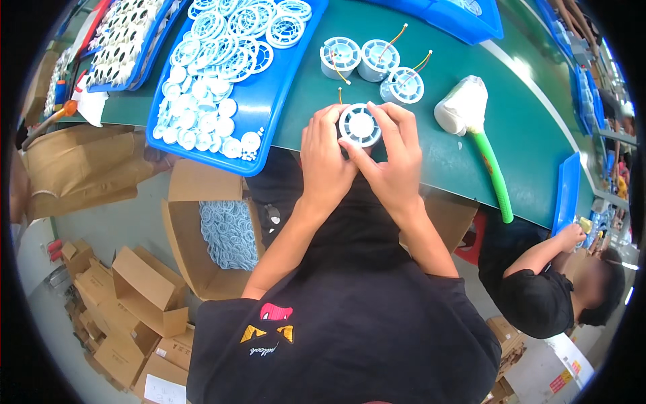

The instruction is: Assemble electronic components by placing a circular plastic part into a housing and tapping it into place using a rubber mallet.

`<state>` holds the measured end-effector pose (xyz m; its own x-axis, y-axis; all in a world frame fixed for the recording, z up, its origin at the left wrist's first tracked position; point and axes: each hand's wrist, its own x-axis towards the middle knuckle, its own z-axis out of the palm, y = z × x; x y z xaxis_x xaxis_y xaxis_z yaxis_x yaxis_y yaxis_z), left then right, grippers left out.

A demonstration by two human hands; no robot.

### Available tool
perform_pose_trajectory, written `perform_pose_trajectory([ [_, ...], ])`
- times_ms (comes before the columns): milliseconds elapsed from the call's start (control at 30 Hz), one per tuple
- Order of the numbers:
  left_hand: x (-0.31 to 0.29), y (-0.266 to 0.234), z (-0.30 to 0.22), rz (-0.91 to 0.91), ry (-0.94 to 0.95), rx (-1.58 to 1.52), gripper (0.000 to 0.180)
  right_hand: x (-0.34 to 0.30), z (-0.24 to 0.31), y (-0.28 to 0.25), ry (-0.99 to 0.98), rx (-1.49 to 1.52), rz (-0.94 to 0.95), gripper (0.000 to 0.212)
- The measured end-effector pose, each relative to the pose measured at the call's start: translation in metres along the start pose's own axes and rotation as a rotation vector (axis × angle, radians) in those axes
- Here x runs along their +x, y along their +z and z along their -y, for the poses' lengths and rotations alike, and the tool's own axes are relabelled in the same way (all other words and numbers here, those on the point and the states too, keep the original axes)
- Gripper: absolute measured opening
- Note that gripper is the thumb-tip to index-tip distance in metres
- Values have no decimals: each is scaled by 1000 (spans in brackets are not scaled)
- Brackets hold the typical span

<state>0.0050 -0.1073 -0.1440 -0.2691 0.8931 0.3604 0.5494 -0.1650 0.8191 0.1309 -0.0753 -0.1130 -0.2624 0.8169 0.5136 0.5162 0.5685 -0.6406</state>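
Observation:
Between my two hands is a white cylindrical housing [361,125] with a slotted ring and round centre on top, at the near edge of the green table [437,158]. My left hand [324,158] wraps its left side, and my right hand [396,155] closes round its right side with the thumb at the near rim. A short wire stands up just behind it. Three similar housings with thin wires, a left one [340,56], a middle one [379,57] and a right one [404,86], stand beyond my hands. To the right lies a mallet [465,104] with a whitish head and green handle.
A blue tray [259,101] at left holds many slotted rings [229,40] and small round caps [198,111]. Below the table edge, an open cardboard box [182,232] contains pale blue rings. Another blue bin [464,23] stands at the back. A co-worker [545,296] sits at right.

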Motion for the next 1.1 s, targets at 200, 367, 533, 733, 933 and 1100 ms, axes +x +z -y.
perform_pose_trajectory([
  [200,-11,12,-2,-90,35,-35,74,2,8,-3,98,10,41,57],
  [367,-10,6,-16,72,-23,-207,69,5,-4,-54,31,-210,-48,38],
  [533,2,-4,-16,219,-35,-282,68,-45,-97,-151,397,-647,-39,39],
  [733,11,-17,-10,343,-78,-314,68,-34,-76,-146,551,-495,71,29],
  [933,16,-18,-13,368,-114,-405,67,-70,-7,-124,611,211,88,42],
  [1100,19,-23,-6,418,-24,-327,75,-73,1,-137,731,341,111,45],
])
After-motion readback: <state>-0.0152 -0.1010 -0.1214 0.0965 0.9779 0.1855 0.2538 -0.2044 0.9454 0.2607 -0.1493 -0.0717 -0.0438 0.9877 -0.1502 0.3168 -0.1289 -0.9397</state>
